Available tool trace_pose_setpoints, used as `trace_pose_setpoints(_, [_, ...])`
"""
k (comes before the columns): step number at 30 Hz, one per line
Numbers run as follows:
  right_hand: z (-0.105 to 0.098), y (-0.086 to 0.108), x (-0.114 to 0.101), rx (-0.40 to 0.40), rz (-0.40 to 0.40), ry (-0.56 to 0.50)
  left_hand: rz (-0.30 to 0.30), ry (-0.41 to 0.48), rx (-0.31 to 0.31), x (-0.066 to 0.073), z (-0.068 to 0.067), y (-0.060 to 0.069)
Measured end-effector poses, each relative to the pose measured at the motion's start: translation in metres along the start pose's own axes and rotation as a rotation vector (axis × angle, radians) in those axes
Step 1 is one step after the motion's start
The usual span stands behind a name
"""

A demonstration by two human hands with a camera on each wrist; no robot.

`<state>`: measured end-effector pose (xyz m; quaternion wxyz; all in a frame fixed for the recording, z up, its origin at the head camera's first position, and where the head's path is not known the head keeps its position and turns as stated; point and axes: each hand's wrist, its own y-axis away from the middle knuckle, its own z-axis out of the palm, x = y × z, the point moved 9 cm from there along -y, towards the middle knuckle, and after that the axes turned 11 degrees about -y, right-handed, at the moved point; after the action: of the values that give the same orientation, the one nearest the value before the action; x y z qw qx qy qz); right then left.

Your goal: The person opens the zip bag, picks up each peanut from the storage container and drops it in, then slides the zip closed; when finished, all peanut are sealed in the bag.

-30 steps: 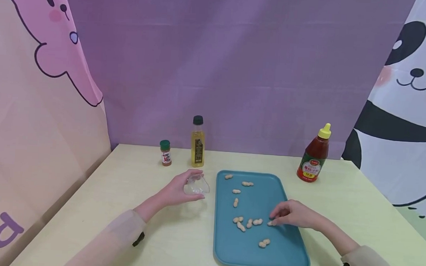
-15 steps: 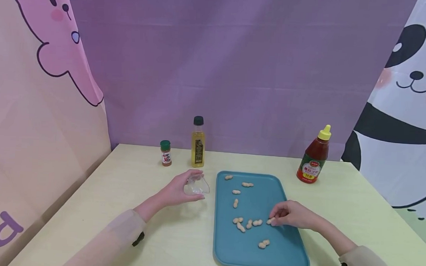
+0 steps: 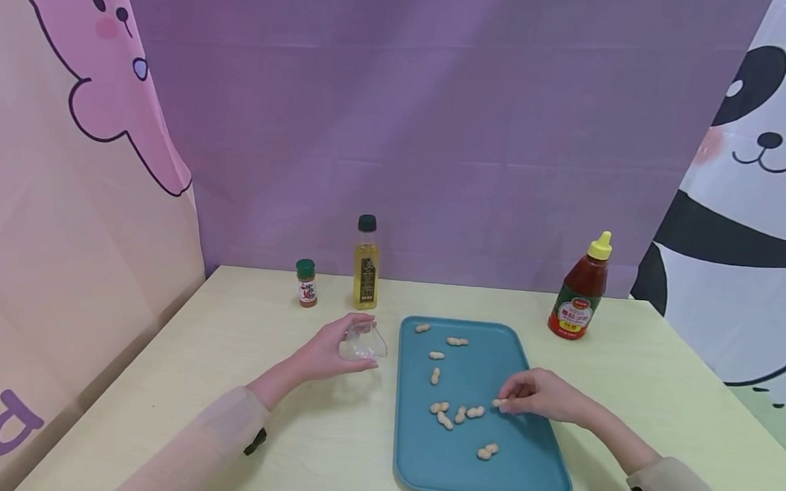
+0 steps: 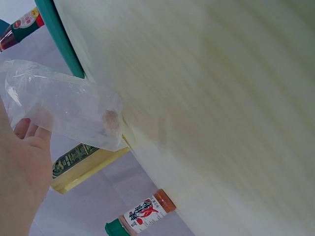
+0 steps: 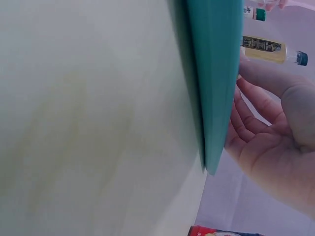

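Peanut (image 3: 496, 404) pinched over the blue tray (image 3: 461, 477)!
Head view: pale tabletop (image 3: 329, 442), purple backdrop (image 3: 405, 142) behind, panda print (image 3: 729, 322) to the right; right hand (image 3: 540, 395), fingers clamped on the peanut; left hand (image 3: 331, 350), fingers curled round a clear plastic bag (image 3: 364, 343) left of the tray. Left wrist: the bag overlaps the oil bottle (image 4: 86, 169). Right wrist: the tray's edge partly hides the fingers.

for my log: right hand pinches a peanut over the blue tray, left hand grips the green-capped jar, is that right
Not quite: the left hand holds a clear plastic bag, not the green-capped jar, as the left wrist view shows. The right hand does pinch a peanut over the blue tray.
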<state>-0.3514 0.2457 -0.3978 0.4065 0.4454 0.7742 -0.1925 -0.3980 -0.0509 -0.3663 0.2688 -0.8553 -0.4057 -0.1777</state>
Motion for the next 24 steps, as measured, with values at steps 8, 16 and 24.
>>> trace_pose_setpoints(8, [-0.008, -0.005, -0.011, 0.049, -0.015, 0.019, 0.031, -0.003, 0.022, 0.002, -0.002, -0.001])
trace_pose_setpoints(16, [-0.013, -0.017, -0.033, 0.128, -0.054, 0.046, 0.03, -0.003, 0.022, 0.002, -0.002, 0.0])
trace_pose_setpoints(24, [-0.002, -0.037, -0.058, 0.143, -0.123, 0.036, 0.006, 0.001, 0.005, 0.0, -0.001, 0.001])
